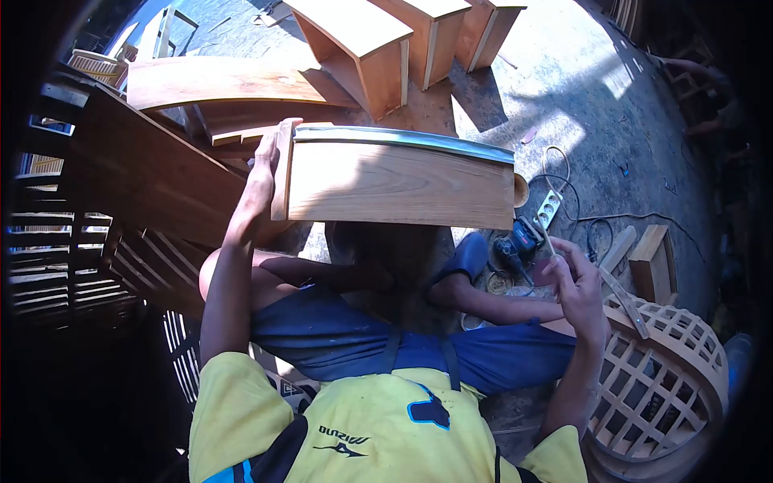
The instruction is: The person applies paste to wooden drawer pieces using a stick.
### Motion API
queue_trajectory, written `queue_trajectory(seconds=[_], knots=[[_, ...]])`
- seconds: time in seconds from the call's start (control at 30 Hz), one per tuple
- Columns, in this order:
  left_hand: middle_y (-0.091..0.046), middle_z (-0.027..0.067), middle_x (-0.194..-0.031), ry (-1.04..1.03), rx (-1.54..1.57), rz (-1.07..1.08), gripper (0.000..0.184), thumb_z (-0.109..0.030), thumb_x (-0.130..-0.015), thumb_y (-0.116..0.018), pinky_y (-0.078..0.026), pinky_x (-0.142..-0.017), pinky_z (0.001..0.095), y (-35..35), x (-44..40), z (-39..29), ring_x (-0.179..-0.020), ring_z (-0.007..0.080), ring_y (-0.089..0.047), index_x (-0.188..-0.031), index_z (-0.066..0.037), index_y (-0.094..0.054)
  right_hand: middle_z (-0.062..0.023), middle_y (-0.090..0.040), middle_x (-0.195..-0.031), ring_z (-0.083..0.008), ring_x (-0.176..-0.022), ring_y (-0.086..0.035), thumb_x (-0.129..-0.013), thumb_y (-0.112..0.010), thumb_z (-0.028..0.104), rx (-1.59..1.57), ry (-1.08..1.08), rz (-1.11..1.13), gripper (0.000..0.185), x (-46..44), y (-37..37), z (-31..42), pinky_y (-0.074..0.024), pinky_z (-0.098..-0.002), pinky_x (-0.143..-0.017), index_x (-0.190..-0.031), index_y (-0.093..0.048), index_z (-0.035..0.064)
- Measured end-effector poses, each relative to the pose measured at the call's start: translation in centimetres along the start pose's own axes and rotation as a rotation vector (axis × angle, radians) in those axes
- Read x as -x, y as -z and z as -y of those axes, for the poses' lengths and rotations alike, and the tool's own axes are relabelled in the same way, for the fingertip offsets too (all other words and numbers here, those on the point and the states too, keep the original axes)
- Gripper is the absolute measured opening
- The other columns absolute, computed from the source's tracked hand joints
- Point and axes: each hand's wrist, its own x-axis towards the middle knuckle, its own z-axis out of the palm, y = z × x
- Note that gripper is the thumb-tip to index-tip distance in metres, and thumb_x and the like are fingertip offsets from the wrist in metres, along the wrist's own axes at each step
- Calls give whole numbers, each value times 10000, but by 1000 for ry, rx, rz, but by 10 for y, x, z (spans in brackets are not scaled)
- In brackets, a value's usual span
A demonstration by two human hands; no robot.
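Observation:
A wooden drawer lies across in front of my knees, with a metal slide rail along its upper edge. My left hand is closed around the drawer's front panel at its left end. Off to the right of the drawer, my right hand is raised with its fingers pinched on a thin light stick. A reddish patch shows beside those fingers; I cannot tell what it is. The stick's far tip is hard to make out.
A power tool and a power strip with cords lie on the floor beyond my right hand. Several wooden cabinet boxes stand ahead. Curved panels lie at left. A slatted wooden piece sits at my right.

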Motion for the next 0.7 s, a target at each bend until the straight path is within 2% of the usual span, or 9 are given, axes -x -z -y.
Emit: queue_trajectory(seconds=[0.03,0.23,0.33,0.37,0.4,0.43,0.47,0.63,0.7], knots=[[-507,52,-1479,19,50,-26,537,-422,-1107,-382,-320,-1173,361,-4,-1,-2,-1371,185,-452,-1542,-117,-458,-89,-720,-820,-118,-629,-650,-1043,-567,115,-176,-294,-67,302,-4,6,0,-520,-275,-563,-1327,-648,52],[-534,51,-1491,89,313,-237,518,-385,-1143,-357,-398,-1118,301,-28,13,-5,-1276,150,-531,-1567,-103,-451,-38,-695,-810,-58,-628,-622,-1067,-518,145,29,-366,-89,320,-72,12,-76,-520,-232,-556,-1344,-629,29],[-588,85,-1418,124,385,-310,506,-368,-1124,-438,-469,-1039,285,-37,21,-18,-1189,141,-598,-1533,-75,-492,-128,-737,-842,-232,-712,-725,-997,-557,128,276,-238,-26,318,-108,-2,-126,-573,-382,-694,-1282,-679,60],[-593,105,-1406,86,385,-294,514,-371,-1120,-444,-481,-1043,294,-30,15,-2,-1183,158,-618,-1526,-60,-490,-191,-739,-895,-356,-836,-735,-961,-565,123,339,-276,-13,308,-117,-7,-142,-562,-463,-809,-1230,-706,72],[-557,102,-1457,118,332,-260,566,-401,-1123,-406,-449,-1099,334,-29,16,-3,-1283,180,-561,-1561,-43,-426,-217,-740,-964,-412,-918,-717,-952,-572,153,410,-193,-47,301,-126,-14,-167,-553,-495,-861,-1205,-717,78],[-524,119,-1501,97,340,-213,580,-406,-1128,-373,-442,-1123,356,-11,7,21,-1322,210,-551,-1574,-38,-399,-209,-746,-979,-372,-887,-732,-946,-590,160,590,-51,-84,309,-132,-20,-191,-572,-476,-836,-1210,-718,61],[-490,129,-1536,-26,219,-154,584,-396,-1133,-340,-430,-1139,368,4,0,41,-1361,230,-526,-1590,-33,-366,-219,-737,-1065,-416,-1022,-696,-928,-588,163,620,-134,-53,308,-140,-24,-198,-550,-504,-908,-1187,-734,82],[-469,136,-1539,-109,57,-246,564,-367,-1131,-334,-382,-1174,381,49,-13,89,-1386,235,-481,-1576,-24,-377,-219,-744,-1081,-379,-1024,-722,-902,-620,160,758,-384,136,257,-169,-51,-220,-559,-518,-932,-1088,-771,69],[-546,128,-1445,-78,74,-300,572,-422,-1115,-363,-443,-1103,361,48,-19,85,-1297,224,-547,-1524,-33,-448,-223,-745,-1064,-375,-1023,-726,-905,-621,166,753,-409,130,255,-178,-61,-227,-567,-518,-913,-1077,-771,53]])
